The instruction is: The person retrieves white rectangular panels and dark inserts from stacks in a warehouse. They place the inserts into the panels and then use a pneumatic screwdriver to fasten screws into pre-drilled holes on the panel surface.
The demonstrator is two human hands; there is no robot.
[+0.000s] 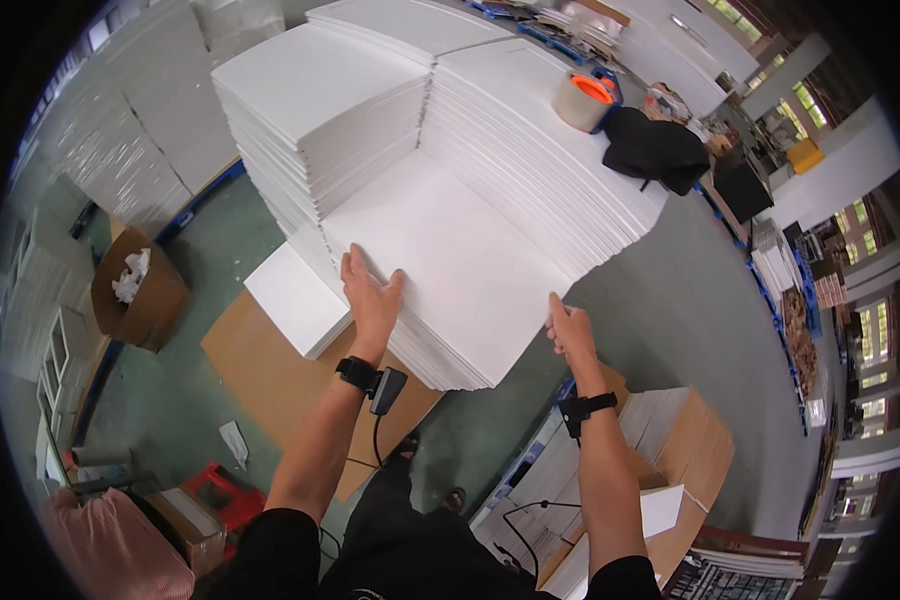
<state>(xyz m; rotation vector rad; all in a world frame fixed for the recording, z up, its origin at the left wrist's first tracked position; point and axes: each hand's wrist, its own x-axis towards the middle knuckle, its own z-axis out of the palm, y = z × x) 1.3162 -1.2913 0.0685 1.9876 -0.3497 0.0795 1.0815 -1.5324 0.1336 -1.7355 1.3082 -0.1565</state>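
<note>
Before me stands a low stack of white boards (455, 255), lower than the white stacks around it. My left hand (372, 308) is at the stack's left edge, thumb and fingers spread, its fingertips against the top board. At the right-hand edge, near the front corner, my right hand (572, 332) has its fingers curled and pinches the board's rim. The undersides of those fingers are partly hidden. Each wrist wears a black strap, and a small dark device (388, 391) with a cable sits at the left one.
Taller white stacks (310, 85) rise behind. A tape roll (582, 100) and black cloth (655, 150) lie on the right one. Beside the left stack, a white pile (298, 300) rests on cardboard (240, 350). An open carton (145, 300) stands left; another carton (695, 440) is at lower right.
</note>
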